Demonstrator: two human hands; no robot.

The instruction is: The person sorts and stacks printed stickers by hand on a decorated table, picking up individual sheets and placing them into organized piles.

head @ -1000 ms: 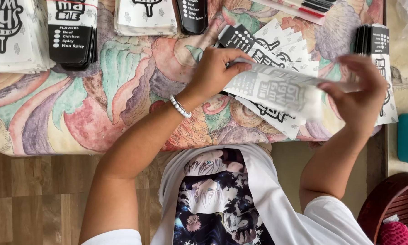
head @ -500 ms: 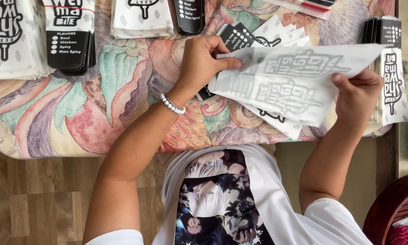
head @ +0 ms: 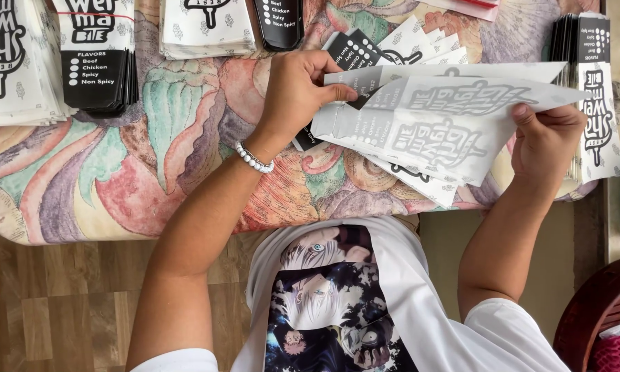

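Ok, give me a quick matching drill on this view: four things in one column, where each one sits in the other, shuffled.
Things:
1. left hand
2. right hand
3. beaded bracelet
4. banded stack of black-and-white bags

Places:
A. top left of the table
B. on the left wrist
C. gripping the paper bag's right edge
D. pinching the paper bag's left end

Pairs: 1-D, 2-C, 3-B, 4-A

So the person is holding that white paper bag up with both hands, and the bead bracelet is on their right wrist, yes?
Not quite. The head view shows the white bead bracelet on the left wrist, not the right. The rest holds: the left hand and the right hand both grip the white paper bag above the patterned tablecloth.
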